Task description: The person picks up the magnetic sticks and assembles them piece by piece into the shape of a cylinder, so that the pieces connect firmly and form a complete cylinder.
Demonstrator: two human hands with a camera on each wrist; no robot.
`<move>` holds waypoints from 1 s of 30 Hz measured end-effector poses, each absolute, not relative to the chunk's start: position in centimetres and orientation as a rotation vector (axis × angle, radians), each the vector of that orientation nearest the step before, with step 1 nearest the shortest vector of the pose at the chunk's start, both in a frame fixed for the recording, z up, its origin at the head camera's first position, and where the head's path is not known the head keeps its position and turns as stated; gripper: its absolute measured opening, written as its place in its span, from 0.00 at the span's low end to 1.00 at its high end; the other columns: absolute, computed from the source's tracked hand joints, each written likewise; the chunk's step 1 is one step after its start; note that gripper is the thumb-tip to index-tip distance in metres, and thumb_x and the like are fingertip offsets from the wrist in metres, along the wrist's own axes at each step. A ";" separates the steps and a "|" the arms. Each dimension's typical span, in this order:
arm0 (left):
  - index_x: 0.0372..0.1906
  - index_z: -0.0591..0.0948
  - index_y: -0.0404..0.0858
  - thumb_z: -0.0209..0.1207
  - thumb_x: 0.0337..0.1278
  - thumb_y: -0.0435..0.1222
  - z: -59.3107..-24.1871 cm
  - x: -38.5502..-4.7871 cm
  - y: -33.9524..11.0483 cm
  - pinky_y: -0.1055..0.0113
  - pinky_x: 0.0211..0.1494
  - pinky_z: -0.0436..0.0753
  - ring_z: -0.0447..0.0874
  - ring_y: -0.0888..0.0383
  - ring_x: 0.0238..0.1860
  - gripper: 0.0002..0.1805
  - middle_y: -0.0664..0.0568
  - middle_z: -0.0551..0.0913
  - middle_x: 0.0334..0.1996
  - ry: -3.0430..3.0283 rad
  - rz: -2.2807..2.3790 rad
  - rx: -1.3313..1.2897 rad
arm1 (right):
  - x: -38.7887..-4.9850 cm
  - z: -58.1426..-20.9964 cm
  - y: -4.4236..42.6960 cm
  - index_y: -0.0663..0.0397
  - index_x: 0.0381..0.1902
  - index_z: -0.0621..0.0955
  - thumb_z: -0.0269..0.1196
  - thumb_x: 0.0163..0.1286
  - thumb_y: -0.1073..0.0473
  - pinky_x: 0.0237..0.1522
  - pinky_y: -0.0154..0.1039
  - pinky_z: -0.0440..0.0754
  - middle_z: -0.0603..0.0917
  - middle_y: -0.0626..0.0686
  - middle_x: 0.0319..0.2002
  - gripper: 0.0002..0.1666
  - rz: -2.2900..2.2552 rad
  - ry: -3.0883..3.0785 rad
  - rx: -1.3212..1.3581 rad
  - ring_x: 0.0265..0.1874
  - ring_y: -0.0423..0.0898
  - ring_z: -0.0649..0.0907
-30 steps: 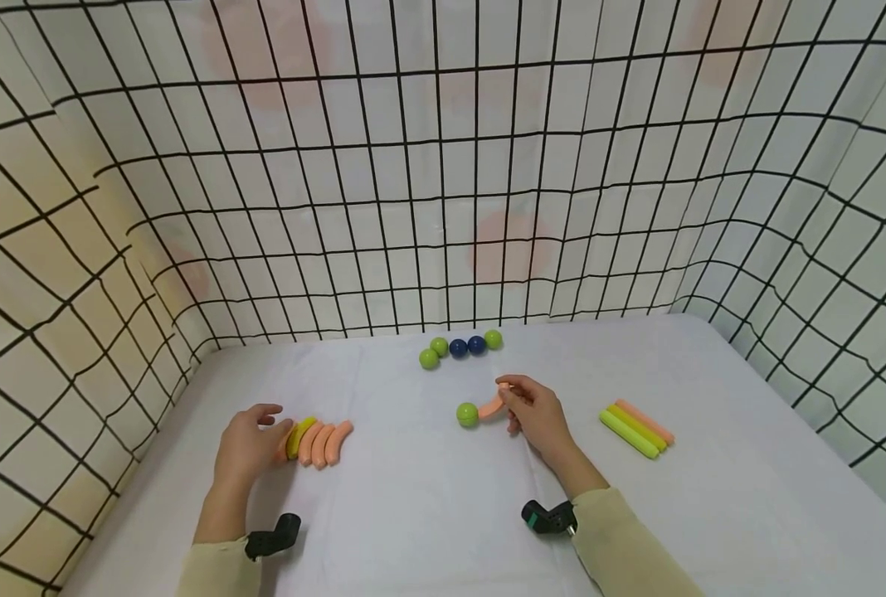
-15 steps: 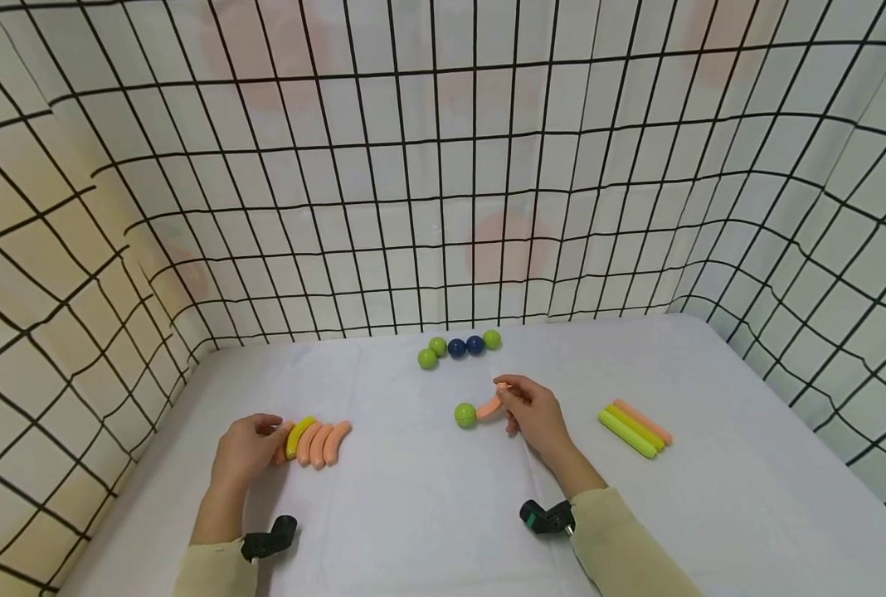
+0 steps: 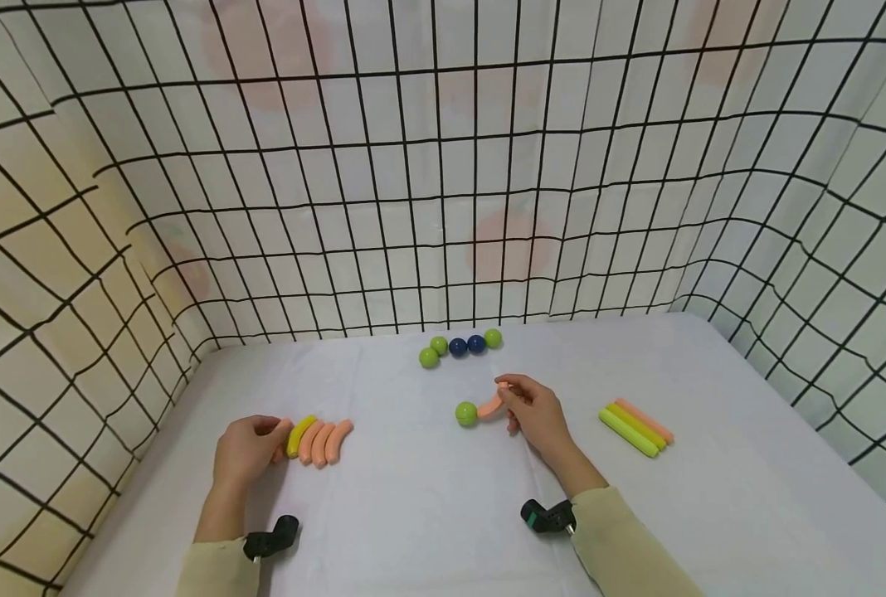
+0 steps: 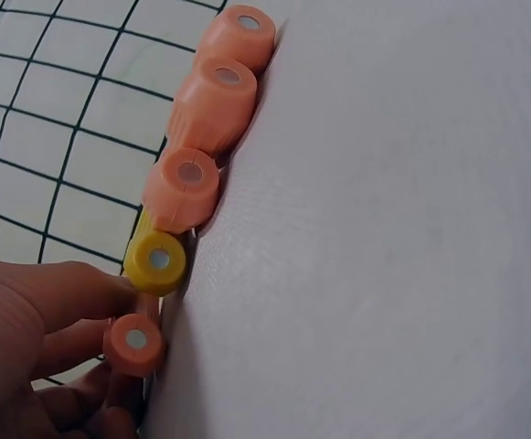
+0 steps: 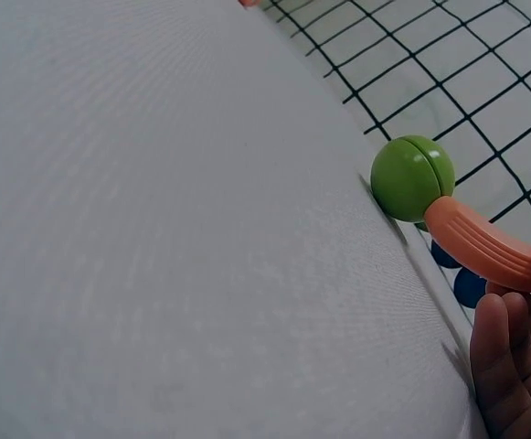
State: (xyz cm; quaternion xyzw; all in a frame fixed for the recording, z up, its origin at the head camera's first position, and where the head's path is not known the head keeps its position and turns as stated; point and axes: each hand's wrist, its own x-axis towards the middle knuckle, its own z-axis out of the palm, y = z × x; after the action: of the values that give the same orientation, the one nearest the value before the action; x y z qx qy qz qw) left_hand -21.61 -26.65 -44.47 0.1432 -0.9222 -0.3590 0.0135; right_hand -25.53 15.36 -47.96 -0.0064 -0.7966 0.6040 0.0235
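Note:
At the left, my left hand [image 3: 245, 450] pinches a curved orange piece [image 4: 134, 345] at the left end of a row. Beside that piece lies a curved yellow one [image 3: 301, 436], followed by several curved orange pieces [image 3: 337, 441]. The left wrist view shows round discs on their ends. Near the middle, my right hand [image 3: 538, 414] pinches the far end of another curved orange piece [image 5: 484, 245]. Its other end touches a green ball [image 5: 412, 178], which has a seam around it. The fingertips partly cover both held pieces.
Farther back on the white cloth [image 3: 413, 514] sit green balls [image 3: 429, 357] and two dark blue balls [image 3: 458, 347] in a line. Three straight sticks [image 3: 630, 432], light green, yellow and orange, lie to the right. A black-lined grid wall [image 3: 413, 166] stands behind and at the sides.
My left hand's fingers have closed on the leftmost orange piece, and the hand sits slightly lower. The right hand and its piece have stayed in place.

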 end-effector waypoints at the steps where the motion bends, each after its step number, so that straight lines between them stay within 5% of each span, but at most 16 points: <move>1: 0.54 0.80 0.28 0.59 0.68 0.47 -44.5 -21.6 -26.7 0.67 0.32 0.71 0.77 0.54 0.31 0.25 0.48 0.82 0.25 -2.869 -1.115 0.455 | -25.5 -48.0 15.4 0.46 0.58 0.81 0.61 0.74 0.53 0.24 0.35 0.80 0.82 0.55 0.41 0.16 1.874 -2.468 -0.024 0.20 0.45 0.78; 8: 0.59 0.79 0.31 0.58 0.68 0.47 -44.8 -21.8 -26.4 0.67 0.33 0.71 0.76 0.51 0.35 0.25 0.45 0.82 0.33 -2.778 -1.218 0.554 | -25.6 -48.2 15.4 0.47 0.58 0.81 0.61 0.74 0.53 0.24 0.35 0.80 0.82 0.55 0.41 0.16 1.877 -2.468 -0.035 0.20 0.45 0.78; 15: 0.61 0.76 0.34 0.56 0.71 0.47 -44.7 -21.8 -26.2 0.67 0.30 0.72 0.75 0.54 0.30 0.25 0.51 0.81 0.25 -2.630 -1.371 0.607 | -25.7 -48.3 15.5 0.48 0.57 0.81 0.61 0.74 0.52 0.24 0.35 0.80 0.81 0.55 0.40 0.17 1.870 -2.469 -0.034 0.20 0.44 0.78; 22: 0.62 0.74 0.36 0.55 0.71 0.48 -44.4 -22.1 -25.6 0.74 0.33 0.79 0.80 0.54 0.36 0.25 0.42 0.78 0.50 -2.480 -1.445 0.611 | -25.7 -48.2 15.4 0.47 0.57 0.81 0.61 0.74 0.54 0.25 0.35 0.81 0.81 0.55 0.41 0.16 1.897 -2.449 -0.059 0.20 0.45 0.79; 30: 0.61 0.75 0.39 0.60 0.65 0.54 -43.4 -22.2 -24.5 0.80 0.37 0.80 0.78 0.62 0.43 0.29 0.48 0.80 0.50 -2.293 -1.573 0.589 | -25.8 -48.4 15.3 0.47 0.57 0.81 0.61 0.74 0.53 0.25 0.34 0.82 0.81 0.54 0.42 0.16 1.896 -2.458 -0.084 0.20 0.44 0.79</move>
State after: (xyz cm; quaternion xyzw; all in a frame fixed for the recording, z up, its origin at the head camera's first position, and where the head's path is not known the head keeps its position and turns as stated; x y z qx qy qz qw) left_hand -22.22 -24.53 -43.43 0.2050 -0.7977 -0.5472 0.1492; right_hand -25.76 15.32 -48.36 -0.0271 -0.7915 0.6103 0.0181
